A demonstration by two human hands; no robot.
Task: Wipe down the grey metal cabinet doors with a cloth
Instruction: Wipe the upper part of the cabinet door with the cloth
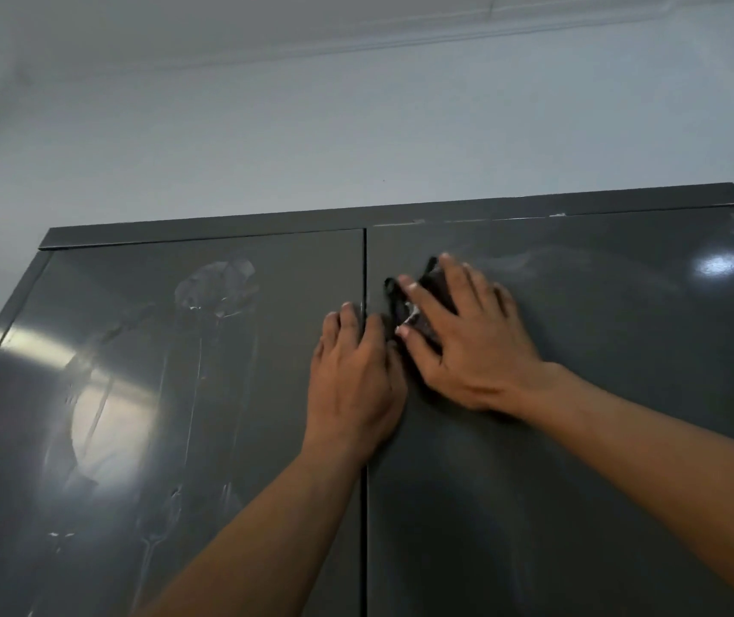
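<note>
We see two grey metal cabinet doors, closed and meeting at a vertical seam. The left door (204,394) is marked with whitish smears and thin drip trails (218,287) running down its upper half, with soft patches of reflected light lower down. The right door (601,371) carries a faint hazy streak (534,260) near its top edge and a bright glint at its far right.

We find the dark cloth (427,296) high on the right door, just beside the seam and a little below the cabinet's top rail (400,213). The right hand (467,345) lies flat over it, fingers spread wide and straight, pressing it against the metal; crumpled edges of the cloth show between and beyond the fingers.

The left hand (351,380) rests across the seam just beside the right hand, fingers close together and pointing up, holding nothing that we can make out. We cannot tell whether its fingertips touch the cloth.

Above the cabinet we see a pale wall (311,140) and a ceiling cornice (356,42).
</note>
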